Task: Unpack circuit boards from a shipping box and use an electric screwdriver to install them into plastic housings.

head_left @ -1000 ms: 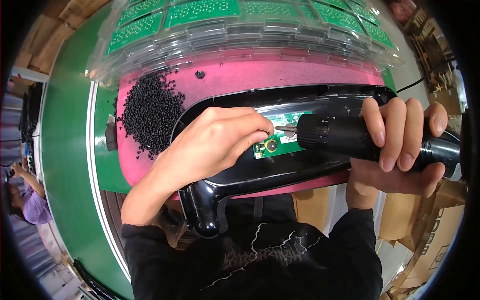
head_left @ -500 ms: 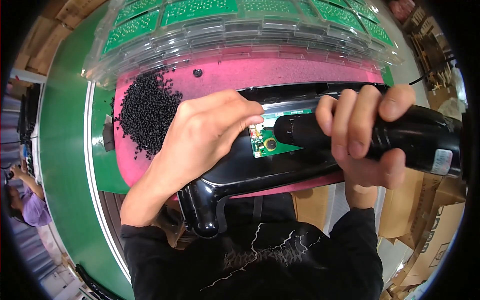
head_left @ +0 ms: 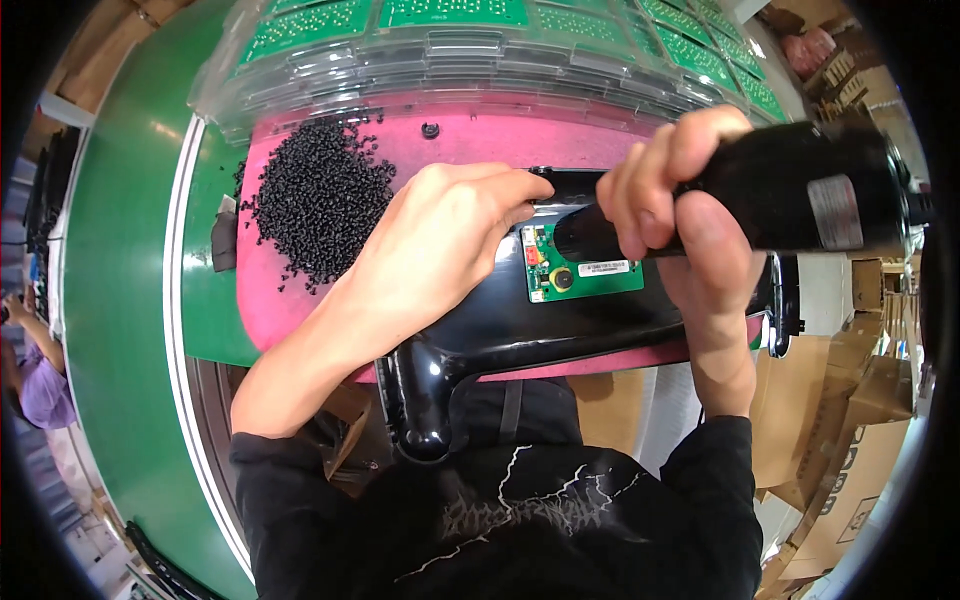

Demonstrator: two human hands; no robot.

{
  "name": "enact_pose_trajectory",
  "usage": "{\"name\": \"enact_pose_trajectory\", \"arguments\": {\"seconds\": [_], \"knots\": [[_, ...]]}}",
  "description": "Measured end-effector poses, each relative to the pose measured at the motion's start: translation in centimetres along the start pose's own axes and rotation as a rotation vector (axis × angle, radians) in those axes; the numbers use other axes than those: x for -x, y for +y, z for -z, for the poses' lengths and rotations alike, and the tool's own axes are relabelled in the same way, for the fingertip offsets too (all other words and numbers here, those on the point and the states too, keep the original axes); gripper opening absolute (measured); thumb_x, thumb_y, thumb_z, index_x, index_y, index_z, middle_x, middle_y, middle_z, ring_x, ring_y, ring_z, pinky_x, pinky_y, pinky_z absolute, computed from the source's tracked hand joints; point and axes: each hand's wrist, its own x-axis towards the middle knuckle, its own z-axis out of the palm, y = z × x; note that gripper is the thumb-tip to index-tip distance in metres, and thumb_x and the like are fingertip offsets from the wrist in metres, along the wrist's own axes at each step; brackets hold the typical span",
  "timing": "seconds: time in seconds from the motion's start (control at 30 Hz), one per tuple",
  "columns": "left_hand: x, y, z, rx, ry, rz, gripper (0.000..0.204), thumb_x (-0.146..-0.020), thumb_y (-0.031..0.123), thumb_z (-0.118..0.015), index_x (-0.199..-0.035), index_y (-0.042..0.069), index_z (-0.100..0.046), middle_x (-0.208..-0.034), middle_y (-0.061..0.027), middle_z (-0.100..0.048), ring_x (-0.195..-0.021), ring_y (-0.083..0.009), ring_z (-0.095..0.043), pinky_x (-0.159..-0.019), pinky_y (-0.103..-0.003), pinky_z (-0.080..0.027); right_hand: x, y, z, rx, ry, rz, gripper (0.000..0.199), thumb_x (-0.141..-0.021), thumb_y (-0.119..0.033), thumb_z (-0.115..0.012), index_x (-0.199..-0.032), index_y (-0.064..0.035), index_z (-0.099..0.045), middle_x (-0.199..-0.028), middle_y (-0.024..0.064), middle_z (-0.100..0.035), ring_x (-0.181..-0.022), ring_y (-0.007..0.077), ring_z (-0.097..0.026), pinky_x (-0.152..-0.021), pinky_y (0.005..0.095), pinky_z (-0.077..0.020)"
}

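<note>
A glossy black plastic housing (head_left: 520, 330) lies across a pink mat (head_left: 480, 140), with a small green circuit board (head_left: 590, 275) set into it. My left hand (head_left: 440, 240) rests on the housing just left of the board, fingers curled and pressing down at the board's upper left corner. My right hand (head_left: 690, 230) grips a black electric screwdriver (head_left: 790, 195), raised and tilted, its nose over the board's top edge. The driver's tip is hidden behind my fingers.
A heap of small black screws (head_left: 315, 200) lies on the mat's left side. Clear trays of green circuit boards (head_left: 450, 25) are stacked along the far edge. A green conveyor belt (head_left: 120, 250) runs on the left; cardboard boxes (head_left: 860, 380) stand at the right. Another person (head_left: 30, 370) sits far left.
My right hand has lifted the screwdriver up and to the right, nearer the camera. My left hand has shifted slightly left, uncovering more of the green board.
</note>
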Motion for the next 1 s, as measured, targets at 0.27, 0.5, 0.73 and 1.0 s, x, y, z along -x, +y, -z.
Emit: {"name": "enact_pose_trajectory", "arguments": {"seconds": [0.27, 0.5, 0.73, 1.0], "knots": [[0.1, 0.7, 0.6, -0.037, -0.129, 0.064, 0.014, -0.08, 0.005, -0.058, -0.089, -0.004, -0.064, -0.079, -0.0218, -0.063, -0.077, -0.0382, -0.062, -0.067, -0.043, -0.049, -1.3, 0.2, -0.5, 0.092, -0.134, -0.048, 0.029, -0.08, -0.023, -0.063, -0.095, -0.0059, -0.044, -0.061, 0.002, -0.045, -0.048, 0.0103, -0.04, -0.049, 0.0242, -0.034], [0.2, 0.5, 0.5, -0.065, -0.214, 0.051, 0.01, -0.078, 0.007, -0.065, -0.081, -0.002, -0.064, -0.077, -0.0181, -0.064, -0.072, -0.0338, -0.062, -0.064, -0.039, -0.048, -0.2, 0.0, -0.4, 0.014, -0.057, 0.023, 0.029, -0.08, -0.025, -0.062, -0.095, -0.0068, -0.045, -0.061, 0.0006, -0.045, -0.048, 0.0098, -0.04, -0.05, 0.025, -0.033], [-0.2, 0.9, 0.1, -0.028, -0.165, 0.026, 0.012, -0.079, 0.01, -0.066, -0.086, 0.0, -0.067, -0.08, -0.0137, -0.067, -0.072, -0.0308, -0.064, -0.065, -0.036, -0.05, 1.1, -1.4, 1.6, -0.299, -0.025, 0.264, 0.028, -0.081, -0.034, -0.059, -0.096, -0.0123, -0.048, -0.064, -0.0048, -0.046, -0.051, 0.0075, -0.042, -0.064, 0.0283, -0.0348], [-0.4, 0.7, 0.5, 0.13, -0.215, 0.16, 0.009, -0.076, 0.004, -0.071, -0.084, 0.0, -0.069, -0.075, -0.0077, -0.068, -0.06, -0.0114, -0.06, -0.055, -0.024, -0.046, 1.6, -1.6, 2.5, -0.352, -0.118, 0.302, 0.031, -0.082, -0.032, -0.061, -0.101, -0.0117, -0.048, -0.068, -0.0029, -0.049, -0.054, 0.0082, -0.045, -0.066, 0.0273, -0.0343]]}}
